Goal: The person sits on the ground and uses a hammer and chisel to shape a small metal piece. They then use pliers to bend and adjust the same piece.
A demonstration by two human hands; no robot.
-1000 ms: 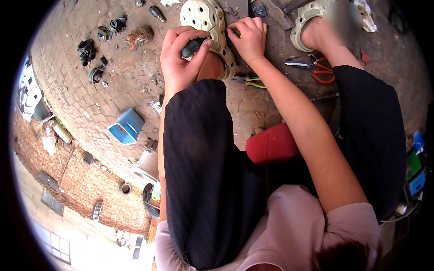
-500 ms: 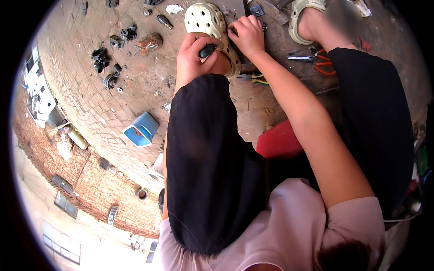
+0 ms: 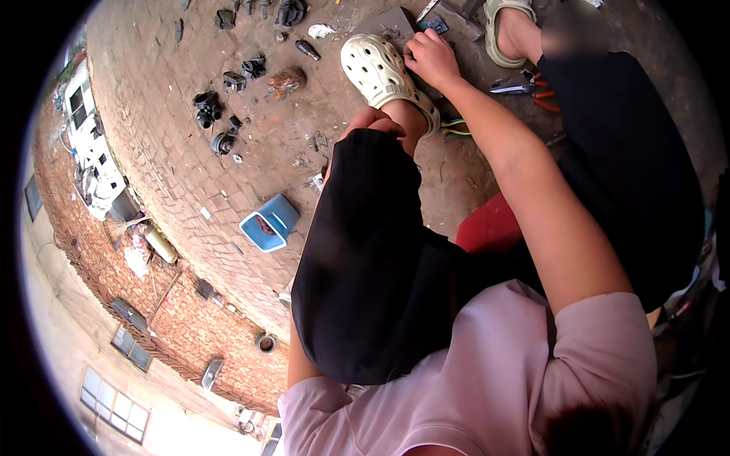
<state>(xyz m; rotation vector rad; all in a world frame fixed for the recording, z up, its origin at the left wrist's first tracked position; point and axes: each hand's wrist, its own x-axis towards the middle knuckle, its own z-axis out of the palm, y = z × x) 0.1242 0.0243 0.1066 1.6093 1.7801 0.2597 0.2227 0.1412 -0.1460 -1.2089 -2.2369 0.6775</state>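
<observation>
Beside the pale clog (image 3: 371,67) on my left foot, my right hand (image 3: 433,59) is lowered with bent fingers closed together. Whatever lies between its fingertips is too small or hidden to name. My left hand (image 3: 371,120) is by my left ankle, mostly behind my raised knee. Its visible fingers are curled, and the knee hides anything in them. A dark flat plate (image 3: 386,25) lies on the ground at the front of the clog. Close beyond my right hand is a small dark-blue piece (image 3: 433,25).
Orange-handled cutters (image 3: 544,95) and a yellow-green handled tool (image 3: 456,128) lie on the ground. Several black parts (image 3: 207,110) and a rusty orange lump (image 3: 287,81) are to the left. A blue bin (image 3: 283,215) lies nearer. Something red (image 3: 488,226) sits between my legs.
The whole view has shifted, moving the ground things right and mostly downward. My left hand has drawn back behind the knee, and the black handle it held is out of sight.
</observation>
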